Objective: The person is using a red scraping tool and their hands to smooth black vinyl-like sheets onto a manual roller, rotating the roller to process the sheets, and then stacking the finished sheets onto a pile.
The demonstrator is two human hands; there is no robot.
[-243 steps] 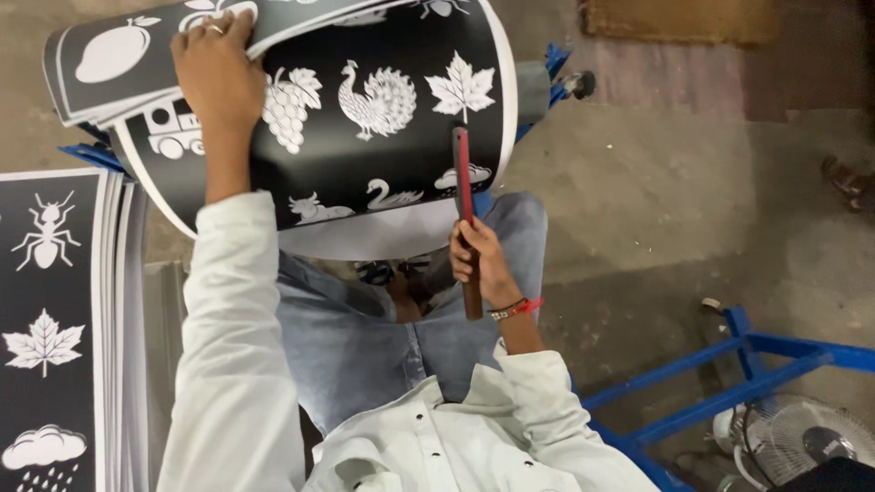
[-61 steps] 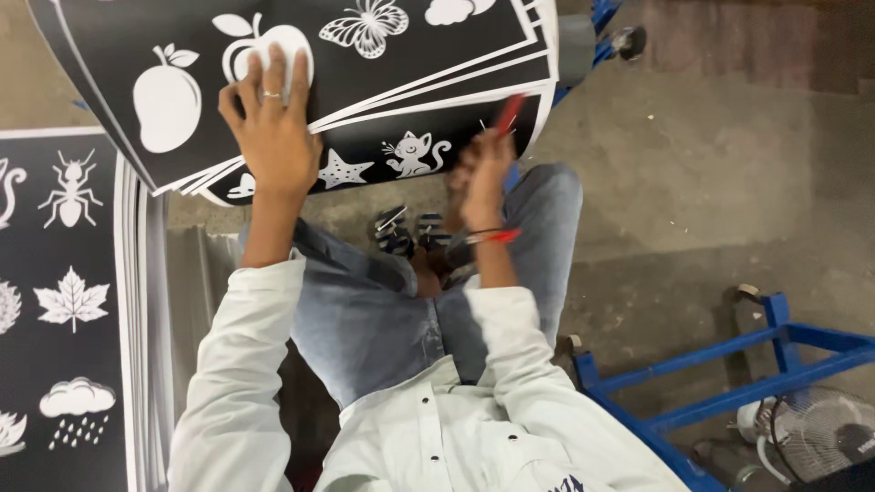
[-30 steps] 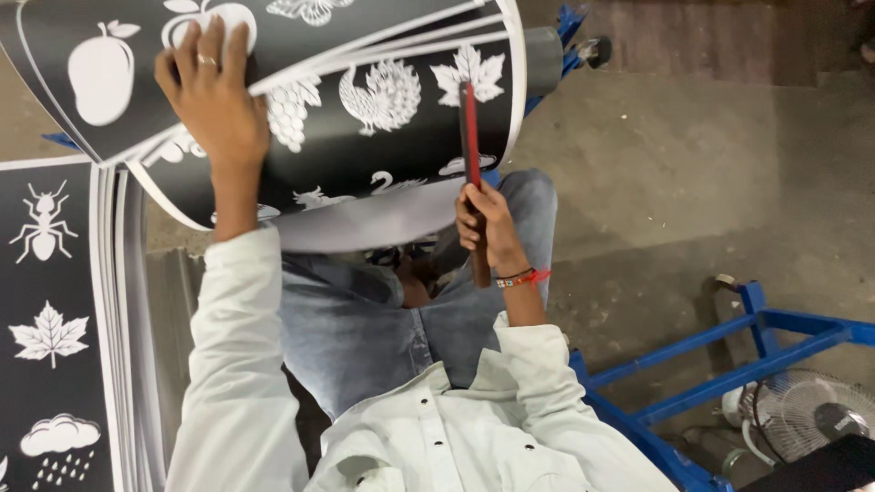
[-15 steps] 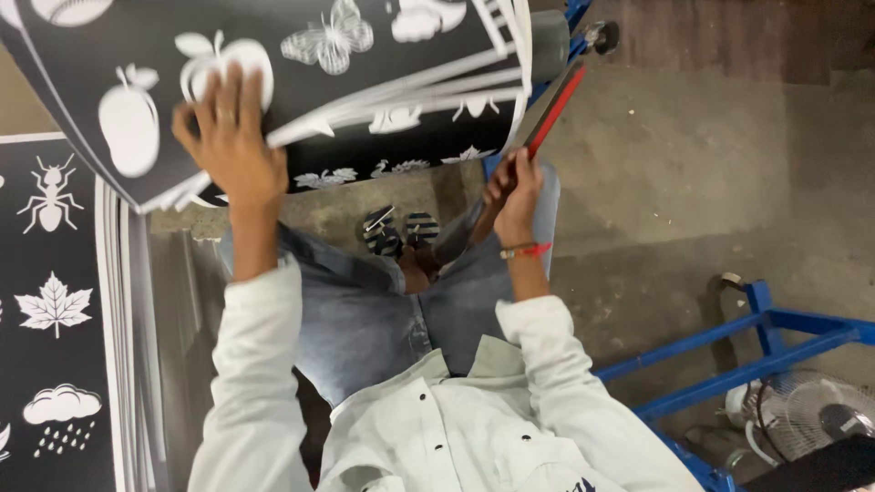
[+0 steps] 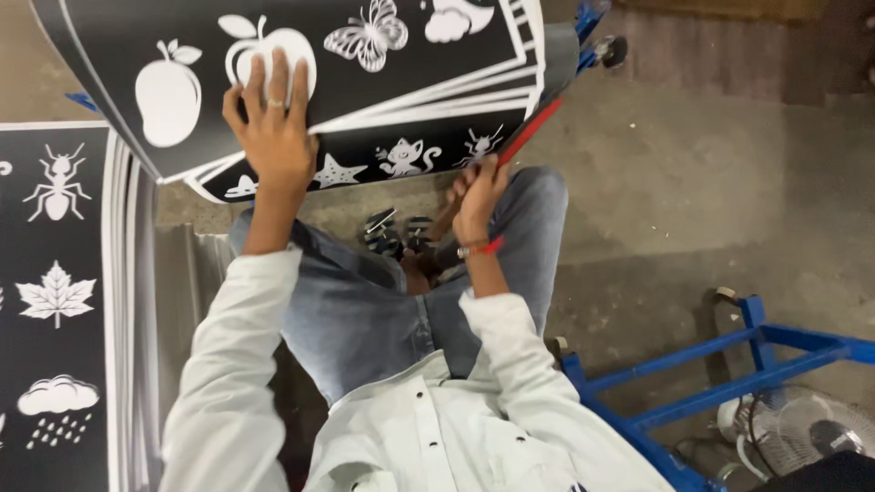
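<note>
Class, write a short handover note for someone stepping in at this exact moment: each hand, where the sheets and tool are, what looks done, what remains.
Left hand: flat on the raised top black printed sheets, over the apple picture.
Right hand: gripping a red flat tool slid under the raised sheets.
Another sheet stack lies at left.
Done: top sheets raised off the pile.
Left: lower sheets, showing cat and star pictures, remain unseparated.

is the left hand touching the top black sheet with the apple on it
Touching. The head view shows the left hand spread flat on the top black sheet, fingers overlapping the white apple picture.
</note>
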